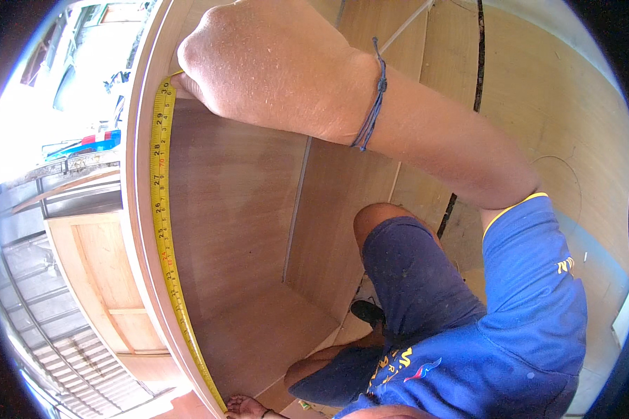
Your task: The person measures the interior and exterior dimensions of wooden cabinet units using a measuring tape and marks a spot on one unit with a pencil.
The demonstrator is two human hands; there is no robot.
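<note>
A yellow tape measure [162,209] has its blade stretched along the pale front edge of a wooden cabinet [237,202]. At the top, my right hand [272,66] is closed in a fist, its thumb and fingers gripping the blade; any case is hidden inside or behind it. A dark cord bracelet [377,98] circles that wrist. My left hand [244,406], small at the bottom edge and partly cut off, has its fingers curled at the other end of the blade. The cabinet's inside is brown wood-grain board.
My bent knees [405,258] are among wood-grain boards. A pale board [559,119] lies on the right, with a dark gap [480,63] beside it. Beyond the cabinet edge are a panelled wooden door [105,286], metal bars, and a blue and red object [98,142].
</note>
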